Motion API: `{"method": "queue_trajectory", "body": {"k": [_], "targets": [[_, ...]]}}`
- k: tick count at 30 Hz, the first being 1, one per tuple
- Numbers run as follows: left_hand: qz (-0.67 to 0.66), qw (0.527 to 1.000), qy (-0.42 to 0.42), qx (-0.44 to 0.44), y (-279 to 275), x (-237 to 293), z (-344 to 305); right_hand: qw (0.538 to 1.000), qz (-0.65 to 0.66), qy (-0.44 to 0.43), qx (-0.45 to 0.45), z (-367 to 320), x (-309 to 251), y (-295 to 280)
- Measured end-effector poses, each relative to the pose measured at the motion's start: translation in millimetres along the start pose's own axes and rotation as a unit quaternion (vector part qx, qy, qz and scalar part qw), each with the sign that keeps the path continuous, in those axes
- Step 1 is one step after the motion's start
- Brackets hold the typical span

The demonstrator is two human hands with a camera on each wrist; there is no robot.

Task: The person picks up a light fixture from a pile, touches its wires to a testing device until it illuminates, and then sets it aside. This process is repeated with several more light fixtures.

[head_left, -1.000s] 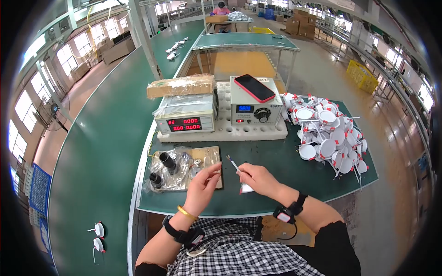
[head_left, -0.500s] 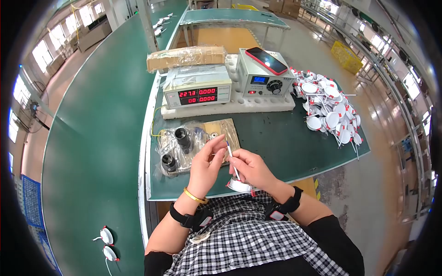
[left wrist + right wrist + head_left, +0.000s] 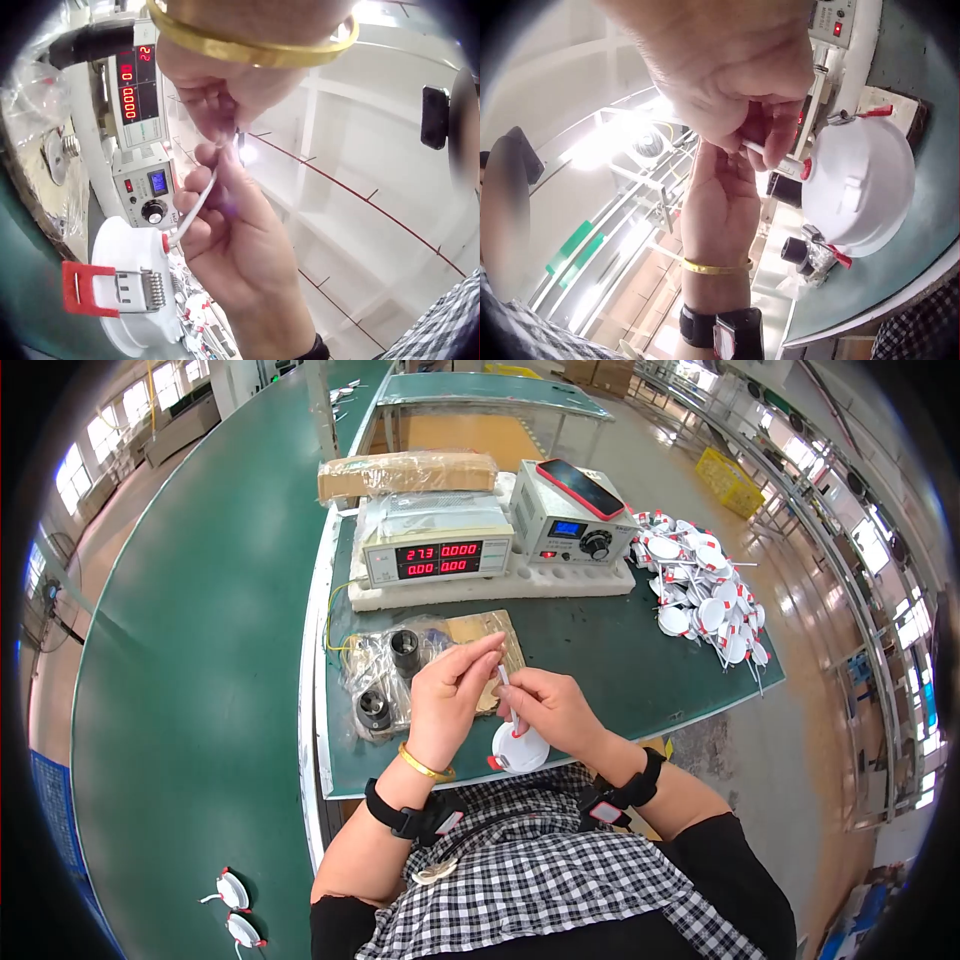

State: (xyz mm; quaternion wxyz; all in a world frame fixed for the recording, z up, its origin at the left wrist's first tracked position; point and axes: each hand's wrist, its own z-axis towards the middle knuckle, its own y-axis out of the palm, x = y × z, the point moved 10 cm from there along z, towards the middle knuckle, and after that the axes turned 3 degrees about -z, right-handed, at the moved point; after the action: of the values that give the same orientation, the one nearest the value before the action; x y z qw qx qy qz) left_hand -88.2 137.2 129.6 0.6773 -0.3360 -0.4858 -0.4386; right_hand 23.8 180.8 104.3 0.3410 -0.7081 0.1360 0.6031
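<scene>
A round white downlight [image 3: 522,750] with red-tipped spring clips hangs below my right hand [image 3: 555,710]. Its white cable [image 3: 196,208] runs up through the curled fingers of that hand, which grip it. My left hand [image 3: 445,695], with a gold bangle at the wrist, has thumb and fingertips together at the cable's upper end, pinching it. Those fingers hide the wire tips. In the right wrist view the downlight's back [image 3: 862,180] hangs above the green table. Left of the hands, two black lamp sockets [image 3: 405,650] stand on a plastic-wrapped board [image 3: 480,628].
Behind the board, a meter [image 3: 435,560] with red digits and a grey control box [image 3: 570,530] bearing a phone [image 3: 580,490] stand on white foam [image 3: 400,596]. Many downlights are heaped [image 3: 710,595] at the right. Two more downlights [image 3: 232,890] lie on the green belt [image 3: 200,710].
My left fingers have come together on the cable's end. The downlight has swung up from the table's front edge into fuller view below the right hand. The head view has tilted down.
</scene>
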Motion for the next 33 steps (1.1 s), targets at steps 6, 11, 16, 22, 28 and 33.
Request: {"method": "queue_trajectory", "body": {"k": [6, 11, 16, 22, 28, 33], "targets": [[0.101, 0.993, 0.052, 0.036, 1, 6, -11, 0.991, 0.064, -0.059, 0.098, 0, 0, -12], [-0.015, 0.997, -0.011, 0.071, -8, -22, -30, 0.986, 0.085, -0.078, 0.122, 3, 5, -26], [-0.323, 0.886, -0.331, 0.032, 35, -102, -106, 0.973, 0.125, -0.099, 0.165, 1, 10, -43], [-0.292, 0.916, -0.273, -0.028, 56, -102, -86, 0.981, 0.095, -0.085, 0.146, -1, 16, -37], [-0.475, 0.809, -0.346, -0.032, 72, -102, -90, 0.967, -0.039, -0.191, 0.163, 0, 4, -47], [-0.490, 0.792, -0.359, -0.054, 75, -104, -95, 0.983, -0.032, -0.102, 0.151, 13, 25, -44]]}}
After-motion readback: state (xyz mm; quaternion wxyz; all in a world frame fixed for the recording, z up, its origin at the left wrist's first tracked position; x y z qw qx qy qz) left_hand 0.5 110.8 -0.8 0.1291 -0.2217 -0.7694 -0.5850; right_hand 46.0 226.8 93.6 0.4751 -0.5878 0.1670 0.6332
